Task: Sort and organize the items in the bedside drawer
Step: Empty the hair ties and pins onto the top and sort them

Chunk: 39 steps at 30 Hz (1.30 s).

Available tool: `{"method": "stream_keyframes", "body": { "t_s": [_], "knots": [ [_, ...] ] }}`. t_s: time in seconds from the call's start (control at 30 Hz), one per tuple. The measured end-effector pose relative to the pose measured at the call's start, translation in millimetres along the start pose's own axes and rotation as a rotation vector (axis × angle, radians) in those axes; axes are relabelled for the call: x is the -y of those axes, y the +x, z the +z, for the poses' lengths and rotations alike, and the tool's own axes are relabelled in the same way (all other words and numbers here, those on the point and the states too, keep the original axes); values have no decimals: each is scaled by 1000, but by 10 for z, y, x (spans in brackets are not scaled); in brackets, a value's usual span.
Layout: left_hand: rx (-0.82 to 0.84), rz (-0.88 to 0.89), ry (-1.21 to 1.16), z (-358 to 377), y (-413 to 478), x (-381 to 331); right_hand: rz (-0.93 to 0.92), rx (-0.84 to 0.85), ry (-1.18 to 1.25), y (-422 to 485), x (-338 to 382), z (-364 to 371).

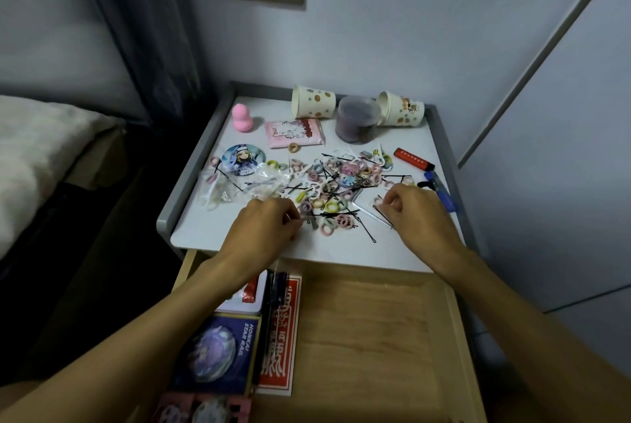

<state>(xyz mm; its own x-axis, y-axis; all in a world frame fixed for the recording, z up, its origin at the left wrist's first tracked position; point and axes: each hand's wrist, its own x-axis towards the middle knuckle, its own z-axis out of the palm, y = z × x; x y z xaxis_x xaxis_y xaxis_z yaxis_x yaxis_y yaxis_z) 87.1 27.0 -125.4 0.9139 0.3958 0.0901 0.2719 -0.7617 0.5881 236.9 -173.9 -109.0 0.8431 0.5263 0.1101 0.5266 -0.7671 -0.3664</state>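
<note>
Fingertips (289,210) of the left hand (263,223) pinch black hairpins (336,215) from the hair-tie tangle (331,183) on the tabletop (211,235) just behind the open drawer (368,337); the right hand (420,214) curls beside, its grip unclear. Snagged pins could drag ties overboard.

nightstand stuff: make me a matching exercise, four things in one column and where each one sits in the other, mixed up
Things
1. pink sponge
2. dark lidded jar
3. red marker
4. red card box

Places
a. in the open drawer
b. between the two paper cups
c. back left of the tabletop
d. near the tabletop's right edge

Pairs: 1-c, 2-b, 3-d, 4-a
</note>
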Motion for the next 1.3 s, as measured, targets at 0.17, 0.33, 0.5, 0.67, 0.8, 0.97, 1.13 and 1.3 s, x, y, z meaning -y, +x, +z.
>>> {"method": "stream_keyframes", "body": {
  "t_s": [0.17,0.33,0.5,0.67,0.8,0.97,1.13,1.3],
  "knots": [
    [-89,73,162,62,44,39,108,-81,-257,44,-234,-230],
    [-144,115,307,128,125,17,182,35,-307,95,-338,-297],
    [-171,162,478,150,216,-88,175,89,-322,224,-365,-344],
    [-103,245,295,88,533,-417,207,134,-240,281,-413,-353],
    [3,305,123,251,1047,-877,187,161,-286,270,-403,-358],
    [179,319,180,633,1727,-1346,311,131,-25,341,-480,-496],
    [323,417,415,939,2080,-1504,375,88,312,397,-684,-585],
    [322,422,480,1087,2152,-1555,376,106,498,364,-736,-551]
  ]
}}
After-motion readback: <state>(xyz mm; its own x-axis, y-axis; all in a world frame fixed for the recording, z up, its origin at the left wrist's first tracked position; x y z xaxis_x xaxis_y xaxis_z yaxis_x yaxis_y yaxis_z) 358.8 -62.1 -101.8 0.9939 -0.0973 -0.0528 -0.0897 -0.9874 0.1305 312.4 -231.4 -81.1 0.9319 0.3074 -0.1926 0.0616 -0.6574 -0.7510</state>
